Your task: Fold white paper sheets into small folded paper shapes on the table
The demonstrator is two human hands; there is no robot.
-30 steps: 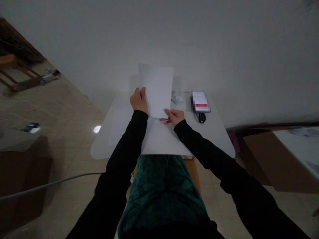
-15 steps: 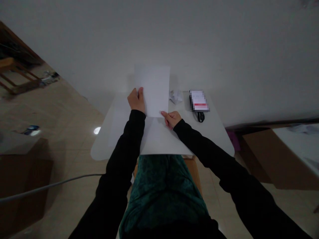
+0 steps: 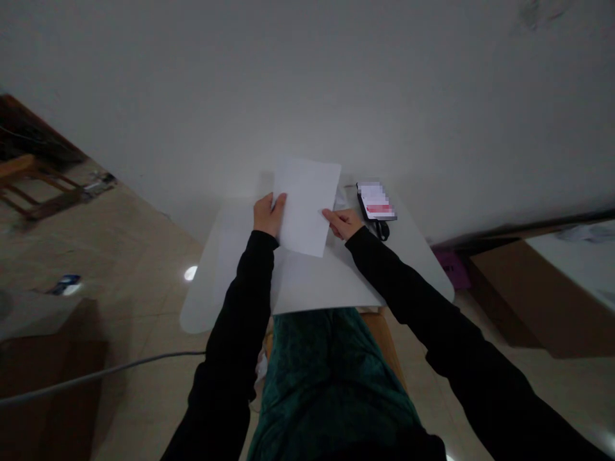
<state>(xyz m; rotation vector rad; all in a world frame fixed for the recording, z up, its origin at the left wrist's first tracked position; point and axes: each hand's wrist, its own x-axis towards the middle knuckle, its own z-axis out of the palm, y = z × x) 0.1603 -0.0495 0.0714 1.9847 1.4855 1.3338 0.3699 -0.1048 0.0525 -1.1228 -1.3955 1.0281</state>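
A white sheet of paper (image 3: 306,205) is held up above the small white table, slightly tilted. My left hand (image 3: 269,214) grips its left edge, thumb in front and fingers behind. At the right edge, my right hand (image 3: 343,223) pinches the same sheet between thumb and fingers. Behind the paper's right side, a crumpled or folded white paper piece (image 3: 341,198) shows in part. Another pale sheet seems to lie on the table's left side, but its outline is faint.
The white table (image 3: 413,269) stands against a grey wall. On its right lies a phone-like device (image 3: 377,201) with a blurred screen and a black loop (image 3: 382,230) below it. Cardboard boxes (image 3: 542,294) stand on both sides. A grey cable (image 3: 120,367) runs in at left.
My right hand has moved up the sheet's right edge from its lower corner. The paper has tilted clockwise and shifted right, now covering part of the crumpled piece. The camera view has shifted a little.
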